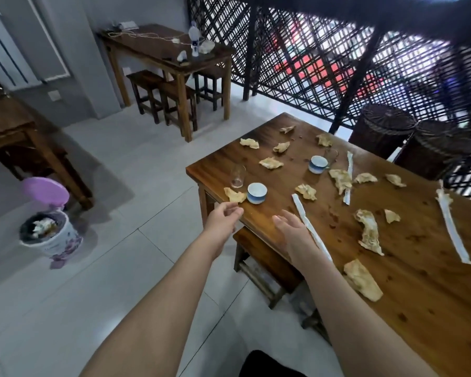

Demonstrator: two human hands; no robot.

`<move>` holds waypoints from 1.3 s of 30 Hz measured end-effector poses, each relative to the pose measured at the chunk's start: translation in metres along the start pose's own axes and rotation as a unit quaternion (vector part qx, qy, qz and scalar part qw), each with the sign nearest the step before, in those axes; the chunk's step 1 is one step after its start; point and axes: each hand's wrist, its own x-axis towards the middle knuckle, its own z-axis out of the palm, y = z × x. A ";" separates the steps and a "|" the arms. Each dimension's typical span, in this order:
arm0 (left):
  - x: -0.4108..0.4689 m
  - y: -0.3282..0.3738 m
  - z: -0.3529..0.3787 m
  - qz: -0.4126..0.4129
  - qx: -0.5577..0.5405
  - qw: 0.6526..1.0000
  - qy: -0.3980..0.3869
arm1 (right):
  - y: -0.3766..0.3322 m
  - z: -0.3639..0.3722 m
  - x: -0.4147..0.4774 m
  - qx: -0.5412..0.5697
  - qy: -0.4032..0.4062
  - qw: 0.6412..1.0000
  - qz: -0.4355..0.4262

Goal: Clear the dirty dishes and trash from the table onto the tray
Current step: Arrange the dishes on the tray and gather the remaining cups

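Note:
A brown wooden table (408, 268) is strewn with several crumpled stained napkins, one of them (234, 195) at the near left corner. Two white-and-blue cups stand on it, one (257, 192) near that corner and one (318, 164) farther back. A clear glass (237, 176) stands beside the near cup. White chopstick wrappers lie across the top, one (312, 231) by my right hand. My left hand (225, 216) hovers at the table's corner, fingers loosely curled, holding nothing. My right hand (292, 231) is open above the table edge. No tray is in view.
A pedal bin (51, 232) with a purple lid raised stands on the tiled floor to the left. A wooden stool (267, 257) sits under the table edge. Two wicker stools (384, 129) stand behind the table by the black lattice screen. More tables and stools are at the back.

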 end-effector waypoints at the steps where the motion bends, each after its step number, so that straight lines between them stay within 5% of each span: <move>1: 0.008 0.002 0.001 -0.001 0.000 1.000 -0.006 | -0.001 0.000 0.008 0.013 0.001 1.000 0.005; 27: 0.200 0.014 0.040 -0.095 0.066 0.992 -0.045 | -0.029 0.003 0.197 0.068 0.016 0.996 0.047; 39: 0.255 0.020 0.047 -0.101 0.154 0.972 -0.145 | -0.027 0.012 0.217 0.121 0.134 0.978 0.100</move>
